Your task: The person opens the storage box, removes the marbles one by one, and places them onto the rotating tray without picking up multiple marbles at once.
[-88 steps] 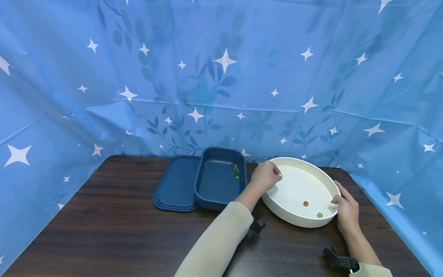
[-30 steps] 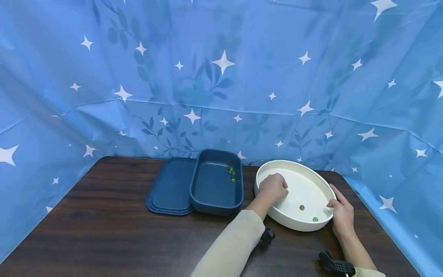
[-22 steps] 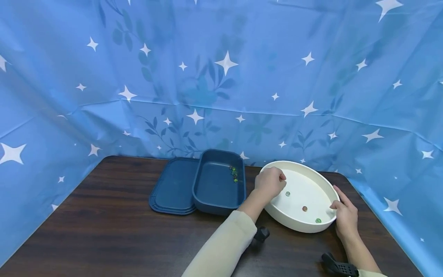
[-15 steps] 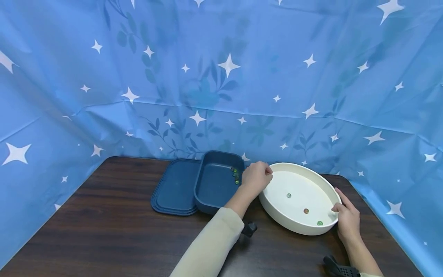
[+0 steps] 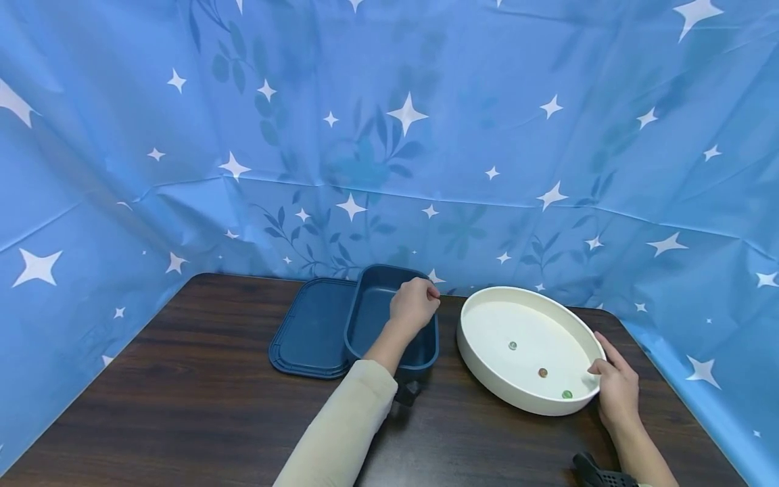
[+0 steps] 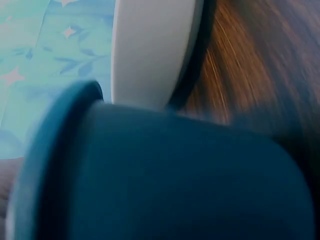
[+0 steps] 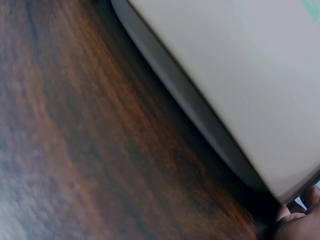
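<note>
Box (image 5: 372, 318): blue, open-topped, set on a wood-grain table (image 5: 182, 379). Left hand (image 5: 415, 303): seen over the box, towards its right wall; fingers curled in, tips drawn together; whether anything is held between them cannot be told. Dish (image 5: 523, 318): white, round, placed to the right of the box, near but apart. Right hand (image 5: 619, 389): found on the dish's side farthest from the box; rim gripped, thumb laid inside, fingers set against the outer wall. Contained in the dish: clear marble (image 5: 513, 345), nearest the box; brown marble (image 5: 543, 373), next; green marble (image 5: 567, 393), farthest. Lid (image 5: 313, 328): blue, laid just left of the box. Curtain (image 5: 365, 122): blue, star-printed, hung behind the box.
</note>
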### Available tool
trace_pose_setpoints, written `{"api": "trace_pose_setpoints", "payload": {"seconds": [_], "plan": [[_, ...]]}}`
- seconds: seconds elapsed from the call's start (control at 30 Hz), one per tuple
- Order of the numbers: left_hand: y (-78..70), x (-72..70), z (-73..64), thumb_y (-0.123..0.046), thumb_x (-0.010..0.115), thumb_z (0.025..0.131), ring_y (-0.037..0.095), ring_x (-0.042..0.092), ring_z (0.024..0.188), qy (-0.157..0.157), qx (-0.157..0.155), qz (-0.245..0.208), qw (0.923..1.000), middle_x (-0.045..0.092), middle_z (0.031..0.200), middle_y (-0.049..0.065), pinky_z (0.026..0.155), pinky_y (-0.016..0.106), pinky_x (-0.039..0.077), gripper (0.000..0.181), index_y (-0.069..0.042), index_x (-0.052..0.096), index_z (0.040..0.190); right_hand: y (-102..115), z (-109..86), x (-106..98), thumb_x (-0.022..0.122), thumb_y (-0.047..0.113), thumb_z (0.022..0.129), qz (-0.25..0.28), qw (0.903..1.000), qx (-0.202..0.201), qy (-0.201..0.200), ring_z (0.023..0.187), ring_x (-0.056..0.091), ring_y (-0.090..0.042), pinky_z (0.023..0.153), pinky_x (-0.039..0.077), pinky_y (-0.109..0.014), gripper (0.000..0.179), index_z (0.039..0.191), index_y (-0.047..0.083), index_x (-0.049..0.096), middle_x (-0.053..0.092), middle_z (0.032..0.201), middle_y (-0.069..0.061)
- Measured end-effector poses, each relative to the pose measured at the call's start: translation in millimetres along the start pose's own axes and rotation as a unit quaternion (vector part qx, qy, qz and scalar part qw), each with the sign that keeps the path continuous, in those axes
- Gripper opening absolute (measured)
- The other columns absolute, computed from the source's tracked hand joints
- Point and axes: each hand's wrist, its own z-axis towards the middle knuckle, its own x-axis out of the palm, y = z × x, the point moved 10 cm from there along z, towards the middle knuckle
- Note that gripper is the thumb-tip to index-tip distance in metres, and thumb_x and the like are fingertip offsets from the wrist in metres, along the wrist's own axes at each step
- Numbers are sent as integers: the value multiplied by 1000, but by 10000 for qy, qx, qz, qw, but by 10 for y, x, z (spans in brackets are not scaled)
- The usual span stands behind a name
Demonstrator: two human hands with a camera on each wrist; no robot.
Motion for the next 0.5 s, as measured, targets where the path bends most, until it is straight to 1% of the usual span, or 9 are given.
{"api": "trace_pose_setpoints", "payload": {"seconds": [0.1,0.2,0.3,0.4,0.5], "plan": [[109,10,6,-21,68,97,15,68,87,5,-121,-222,9997,75,97,-1,81,37,56,12,-17,78,103,-12,4,2,32,-5,91,-31,10000,48,-6,158,13,-25,127,18,-42,76,161,25,24,12,171,3],[222,43,10,-20,68,98,16,66,82,36,-231,-442,9987,74,95,1,78,36,55,12,-15,78,103,-13,9,-2,32,-5,91,-79,10000,47,-33,158,14,-26,127,19,-44,76,161,24,23,12,171,2],[317,86,11,-18,67,98,17,64,81,134,-392,-564,9975,74,95,3,78,36,54,13,-12,77,105,-2,12,-5,32,-5,91,-83,10000,25,-42,158,13,-27,127,19,-47,76,161,23,23,12,171,1],[383,124,12,-16,68,97,18,64,82,251,-556,-516,9968,74,96,4,80,38,54,13,-12,77,105,4,11,-4,32,-4,91,-60,10000,25,-26,158,13,-27,127,19,-47,76,161,23,23,12,171,1],[420,175,18,-16,69,96,20,65,88,402,-683,-391,9961,75,101,4,85,40,54,13,-13,76,106,6,5,-11,32,-4,91,-51,10000,33,-21,158,13,-26,127,18,-46,76,161,23,23,12,171,2]]}}
